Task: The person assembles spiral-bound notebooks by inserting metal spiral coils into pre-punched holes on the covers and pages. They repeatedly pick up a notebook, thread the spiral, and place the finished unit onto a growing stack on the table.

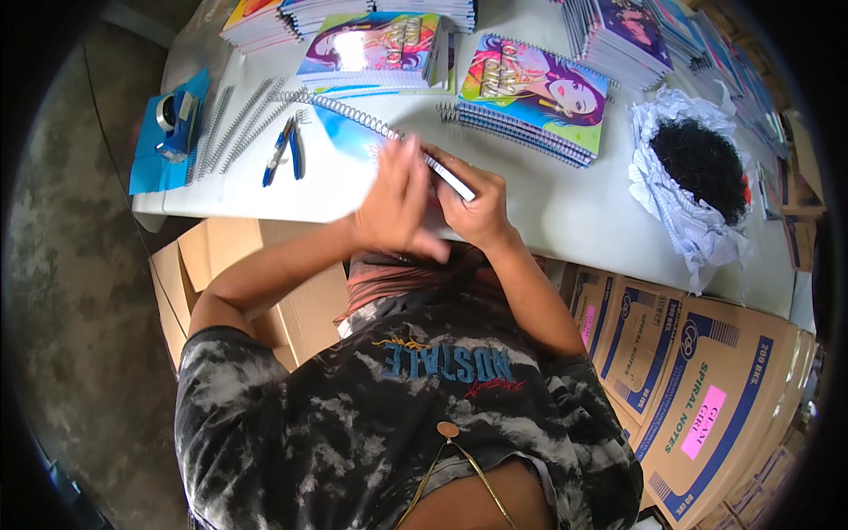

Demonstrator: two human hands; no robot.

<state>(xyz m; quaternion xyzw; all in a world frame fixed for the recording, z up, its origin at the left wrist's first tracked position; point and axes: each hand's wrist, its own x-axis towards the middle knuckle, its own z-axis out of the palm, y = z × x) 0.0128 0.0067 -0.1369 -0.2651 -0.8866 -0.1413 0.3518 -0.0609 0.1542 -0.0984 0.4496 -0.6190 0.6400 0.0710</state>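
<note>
My left hand (396,199) is blurred, lying flat over a notebook block (349,132) at the table's front edge. My right hand (474,205) grips the block's near edge, fingers curled around it. A metal spiral (353,113) runs along the block's far side, partly threaded through it. The block's cover is mostly hidden under my hands.
Loose spirals (231,124), blue-handled pliers (284,150) and a tape dispenser (177,119) on blue paper lie at left. Stacks of colourful spiral notebooks (534,97) fill the white table's (565,221) back. A bag of black material (698,168) sits right. Cardboard boxes (698,380) stand below.
</note>
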